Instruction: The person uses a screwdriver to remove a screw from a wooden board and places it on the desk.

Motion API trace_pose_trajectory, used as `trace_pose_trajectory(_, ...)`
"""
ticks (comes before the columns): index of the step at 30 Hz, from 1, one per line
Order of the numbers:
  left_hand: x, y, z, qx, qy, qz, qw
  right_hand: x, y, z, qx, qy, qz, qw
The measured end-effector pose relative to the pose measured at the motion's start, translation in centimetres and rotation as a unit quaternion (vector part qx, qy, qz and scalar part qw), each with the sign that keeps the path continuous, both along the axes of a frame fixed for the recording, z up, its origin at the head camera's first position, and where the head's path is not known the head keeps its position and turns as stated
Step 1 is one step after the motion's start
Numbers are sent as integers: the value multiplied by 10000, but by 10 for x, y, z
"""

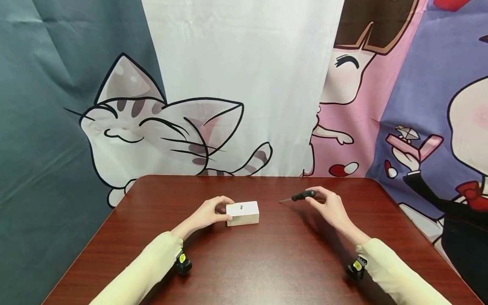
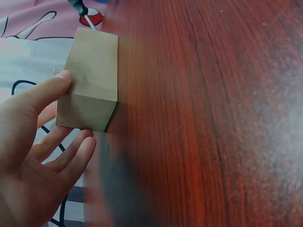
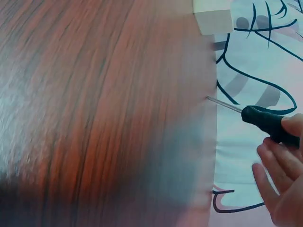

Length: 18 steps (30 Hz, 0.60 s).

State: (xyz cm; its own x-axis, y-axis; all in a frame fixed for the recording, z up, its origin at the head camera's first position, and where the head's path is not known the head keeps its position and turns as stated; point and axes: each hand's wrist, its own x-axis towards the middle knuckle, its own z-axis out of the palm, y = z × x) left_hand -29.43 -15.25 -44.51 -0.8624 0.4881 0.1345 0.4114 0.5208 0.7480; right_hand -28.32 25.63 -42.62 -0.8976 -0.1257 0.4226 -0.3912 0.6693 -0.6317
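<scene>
A pale rectangular block (image 1: pixel 243 219) rests on the table, with small brassy screws (image 1: pixel 241 207) standing in its top face. My left hand (image 1: pixel 207 214) grips the block's left end, thumb on the near side and fingers at the far side. In the left wrist view the thumb presses the block (image 2: pixel 92 64) near its top edge. To the right, my right hand (image 1: pixel 330 207) pinches the dark handle of a screwdriver (image 1: pixel 303 195) by its end. Its thin metal shaft (image 3: pixel 225 104) points left toward the block, apart from it and slanting slightly down.
The reddish-brown wooden table (image 1: pixel 244 262) runs under both arms, and its far edge lies just beyond the hands. A cartoon-printed curtain (image 1: pixel 244 63) hangs behind it. Wrist-worn cameras sit below the left cuff (image 1: pixel 183 263) and right cuff (image 1: pixel 356 269).
</scene>
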Motion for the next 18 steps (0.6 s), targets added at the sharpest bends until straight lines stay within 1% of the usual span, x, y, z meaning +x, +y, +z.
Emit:
trace_pose_trajectory(4, -1, -1, 0, 2, 48, -14, 10000, -1, -3, 3, -622, -185, 295, 9975)
trace_pose_trajectory(8, -1, -1, -1, 22, 35, 46, 10000, -1, -6, 8, -1347, -320, 700, 9879)
trace_pose_trajectory(10, -1, -1, -2, 57, 34, 72, 10000, -2, -8, 9, -1579, -334, 844, 9833)
trace_pose_trajectory(14, 0, -1, -4, 144, -13, 123, 9998, -2, -12, 13, -1897, -278, 1013, 9762)
trace_pose_trajectory(18, 2, -1, -5, 226, -66, 158, 9996, 1, -19, 16, -2018, -180, 1105, 9730)
